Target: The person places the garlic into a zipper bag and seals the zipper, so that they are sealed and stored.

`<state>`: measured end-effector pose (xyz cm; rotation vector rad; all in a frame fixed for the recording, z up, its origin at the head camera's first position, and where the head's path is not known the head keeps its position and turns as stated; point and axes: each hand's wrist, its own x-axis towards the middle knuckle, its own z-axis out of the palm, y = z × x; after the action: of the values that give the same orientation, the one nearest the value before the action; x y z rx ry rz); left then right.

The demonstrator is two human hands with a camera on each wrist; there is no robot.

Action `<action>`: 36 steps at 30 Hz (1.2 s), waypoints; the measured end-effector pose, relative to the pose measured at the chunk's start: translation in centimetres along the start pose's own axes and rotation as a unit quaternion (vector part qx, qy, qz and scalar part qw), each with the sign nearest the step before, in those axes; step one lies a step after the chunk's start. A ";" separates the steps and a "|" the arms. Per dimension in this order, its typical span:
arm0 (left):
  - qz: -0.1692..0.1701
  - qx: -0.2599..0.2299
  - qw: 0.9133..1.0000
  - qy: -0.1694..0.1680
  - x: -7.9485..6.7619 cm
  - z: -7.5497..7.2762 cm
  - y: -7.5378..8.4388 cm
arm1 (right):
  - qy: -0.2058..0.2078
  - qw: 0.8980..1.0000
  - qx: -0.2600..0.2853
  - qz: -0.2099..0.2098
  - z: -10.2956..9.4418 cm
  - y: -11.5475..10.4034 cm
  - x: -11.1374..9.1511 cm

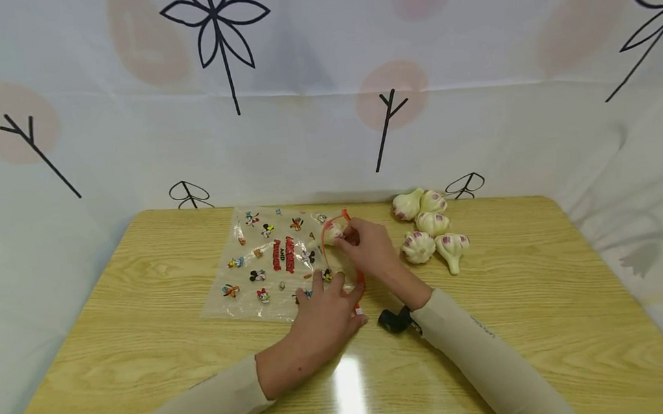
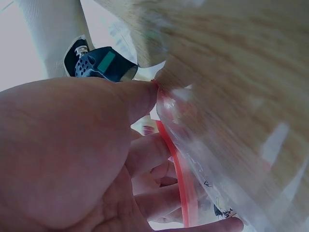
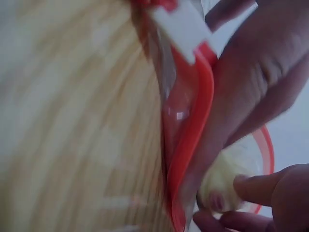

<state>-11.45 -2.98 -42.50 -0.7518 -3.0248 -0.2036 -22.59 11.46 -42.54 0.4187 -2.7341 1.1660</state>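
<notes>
A clear zip bag (image 1: pixel 273 283) with cartoon prints and a red zip strip (image 2: pixel 178 169) lies flat on the table, its mouth facing right and gaping. My left hand (image 1: pixel 325 311) rests spread on the bag's near right part, fingers fairly straight. Its thumb (image 2: pixel 142 99) touches the bag's edge by the white zip slider (image 3: pixel 181 29). At the raised mouth, my right hand (image 1: pixel 366 246) pinches a pale garlic bulb (image 3: pixel 219 186) with purple marks between thumb and fingers. Seen from the head, the bulb is partly behind the red strip and the fingers.
Several more garlic bulbs (image 1: pixel 432 224) lie in a cluster to the right of the bag. A black wrist camera (image 1: pixel 395 320) sits under the right wrist. Behind the wooden table (image 1: pixel 495 350) hangs a white patterned cloth (image 1: pixel 303 138).
</notes>
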 end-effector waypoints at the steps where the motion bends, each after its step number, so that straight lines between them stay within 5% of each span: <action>1: 0.000 0.001 1.000 0.001 0.0 0.0 0.0 | -0.002 1.000 -0.003 -0.006 0.1 -0.1 0.0; 15: 0.000 -0.011 1.000 0.012 -0.4 0.1 0.1 | 0.025 0.997 -0.020 -0.077 2.0 -0.3 0.8; 24: -0.003 -0.003 1.000 0.007 -0.5 -0.1 0.1 | -0.031 0.996 -0.041 -0.077 0.7 0.1 -0.6; 36: -0.008 0.012 1.000 -0.006 -0.3 -0.1 0.0 | 0.022 0.993 -0.026 -0.112 -2.1 0.6 -3.4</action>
<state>-11.15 -3.15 -42.41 -0.7297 -3.0387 -0.1630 -19.51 14.00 -42.31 0.6651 -2.5909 1.0307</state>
